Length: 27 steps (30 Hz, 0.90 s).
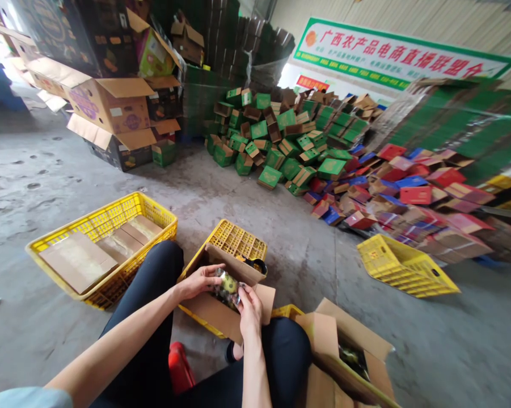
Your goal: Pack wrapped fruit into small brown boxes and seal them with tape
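Note:
Between my two hands is a yellow-green fruit in clear plastic wrap (228, 283), held above an open cardboard box (216, 317). My left hand (201, 281) grips the wrap's left side with fingers and thumb. On the other side, my right hand (250, 309) pinches the wrap's right edge. The box rests on an upturned yellow crate (240, 241) in front of my knees. A black ring-shaped thing, perhaps a tape roll (261, 266), lies at the box's far right corner. What lies inside the box is mostly hidden by my hands.
At the left, a yellow crate (102, 218) holds closed cardboard boxes (79, 260). By my right knee stands another open box (329, 340) with dark wrapped items inside. An empty yellow crate (402, 266) lies farther right. Green boxes (276, 158) and red-blue boxes (414, 195) are heaped behind.

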Available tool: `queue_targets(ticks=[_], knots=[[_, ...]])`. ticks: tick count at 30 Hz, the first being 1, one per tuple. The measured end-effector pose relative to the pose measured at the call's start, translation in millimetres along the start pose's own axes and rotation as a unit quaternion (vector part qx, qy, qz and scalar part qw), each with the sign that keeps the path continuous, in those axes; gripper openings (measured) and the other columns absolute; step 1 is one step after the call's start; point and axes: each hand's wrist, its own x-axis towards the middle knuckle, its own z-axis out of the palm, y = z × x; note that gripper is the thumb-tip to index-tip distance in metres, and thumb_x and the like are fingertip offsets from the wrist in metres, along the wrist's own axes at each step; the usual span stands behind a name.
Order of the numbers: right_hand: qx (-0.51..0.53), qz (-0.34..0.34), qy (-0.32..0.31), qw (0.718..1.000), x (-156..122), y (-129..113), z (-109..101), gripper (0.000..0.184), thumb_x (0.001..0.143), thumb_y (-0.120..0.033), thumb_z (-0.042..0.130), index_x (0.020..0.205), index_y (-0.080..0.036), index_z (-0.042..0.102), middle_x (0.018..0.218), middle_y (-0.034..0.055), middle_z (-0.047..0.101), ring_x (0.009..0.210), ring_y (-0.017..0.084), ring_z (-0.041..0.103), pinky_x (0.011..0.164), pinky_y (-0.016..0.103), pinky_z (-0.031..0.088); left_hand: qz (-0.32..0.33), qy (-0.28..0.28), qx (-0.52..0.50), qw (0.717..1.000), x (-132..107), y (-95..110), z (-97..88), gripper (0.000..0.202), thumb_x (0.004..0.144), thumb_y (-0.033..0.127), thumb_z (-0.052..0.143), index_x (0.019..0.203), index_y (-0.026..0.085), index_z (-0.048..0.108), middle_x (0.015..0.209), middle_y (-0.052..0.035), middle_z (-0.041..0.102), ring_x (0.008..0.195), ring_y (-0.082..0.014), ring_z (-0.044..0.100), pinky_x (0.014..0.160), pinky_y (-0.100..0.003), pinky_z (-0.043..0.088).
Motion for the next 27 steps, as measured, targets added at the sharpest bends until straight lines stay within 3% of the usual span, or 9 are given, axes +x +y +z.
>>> queue_targets(ticks=[3, 11, 14, 17, 19, 21, 24, 27], knots=[[0.002, -0.007, 0.003, 1.0, -1, -4, 1, 0.045, 0.064, -0.053, 0.089, 0.095, -0.022, 0.077, 0.102, 0.0079, 0.081, 0.09, 0.027, 0.075, 0.073, 0.036, 0.062, -0.002, 0.019, 0.049, 0.999, 1, -2, 0.5, 0.062, 0.079, 0.048, 0.087, 0.13, 0.016, 0.073, 0.113, -0.0123, 0.078, 0.093, -0.0206, 0.072, 0.079, -0.026, 0.051], [0.018, -0.013, 0.025, 0.999, -1, -7, 5, 0.043, 0.063, -0.056, 0.089, 0.085, -0.022, 0.074, 0.095, 0.0058, 0.079, 0.086, 0.024, 0.073, 0.071, 0.032, 0.061, 0.021, 0.011, 0.044, 0.999, 5, -5, 3.2, 0.055, 0.081, 0.06, 0.082, 0.105, 0.011, 0.081, 0.092, -0.0114, 0.078, 0.077, -0.018, 0.071, 0.074, -0.025, 0.052], [0.009, -0.025, 0.028, 0.999, 2, -9, 3, 0.042, 0.065, -0.057, 0.087, 0.085, -0.023, 0.072, 0.093, 0.0053, 0.078, 0.085, 0.024, 0.073, 0.071, 0.033, 0.06, 0.003, 0.012, 0.035, 0.999, 7, -5, 2.0, 0.061, 0.081, 0.064, 0.079, 0.113, 0.012, 0.077, 0.101, -0.0131, 0.078, 0.086, -0.0217, 0.073, 0.078, -0.028, 0.055], [0.012, -0.051, 0.025, 0.998, 2, -13, 0, 0.04, 0.07, -0.057, 0.083, 0.09, -0.024, 0.072, 0.097, 0.0056, 0.078, 0.091, 0.025, 0.073, 0.078, 0.036, 0.061, -0.047, 0.061, -0.001, 0.997, 8, -6, -1.5, 0.075, 0.082, 0.07, 0.075, 0.132, 0.015, 0.068, 0.118, -0.0168, 0.075, 0.099, -0.0263, 0.074, 0.085, -0.033, 0.058], [0.006, -0.065, 0.011, 0.998, 0, -15, 0, 0.038, 0.073, -0.055, 0.081, 0.094, -0.025, 0.073, 0.1, 0.0059, 0.079, 0.096, 0.027, 0.074, 0.086, 0.039, 0.06, -0.102, 0.084, -0.018, 0.991, 8, -6, -3.5, 0.085, 0.082, 0.076, 0.069, 0.14, 0.015, 0.061, 0.115, -0.0183, 0.075, 0.095, -0.0274, 0.075, 0.081, -0.034, 0.059], [-0.018, -0.077, -0.024, 0.997, -3, -16, 1, 0.035, 0.076, -0.053, 0.079, 0.096, -0.025, 0.074, 0.107, 0.0072, 0.079, 0.106, 0.028, 0.073, 0.095, 0.041, 0.058, -0.144, 0.069, -0.016, 0.987, 7, -6, -4.2, 0.087, 0.084, 0.079, 0.065, 0.14, 0.013, 0.061, 0.104, -0.0182, 0.077, 0.086, -0.0273, 0.076, 0.074, -0.033, 0.059], [-0.054, -0.091, -0.072, 0.992, -6, -16, 2, 0.028, 0.079, -0.048, 0.078, 0.093, -0.025, 0.076, 0.13, 0.0089, 0.074, 0.126, 0.032, 0.065, 0.107, 0.045, 0.052, -0.124, 0.04, -0.007, 0.991, 5, -4, -3.7, 0.069, 0.084, 0.065, 0.076, 0.128, 0.013, 0.069, 0.107, -0.016, 0.077, 0.084, -0.0228, 0.076, 0.074, -0.028, 0.059], [-0.022, -0.068, -0.065, 0.995, -6, -17, 3, 0.034, 0.079, -0.048, 0.076, 0.104, -0.025, 0.078, 0.146, 0.0088, 0.065, 0.136, 0.032, 0.058, 0.109, 0.046, 0.051, -0.054, 0.045, -0.024, 0.997, 4, -2, -3.5, 0.063, 0.076, 0.044, 0.091, 0.128, 0.017, 0.069, 0.121, -0.0129, 0.074, 0.088, -0.0193, 0.075, 0.08, -0.027, 0.058]])
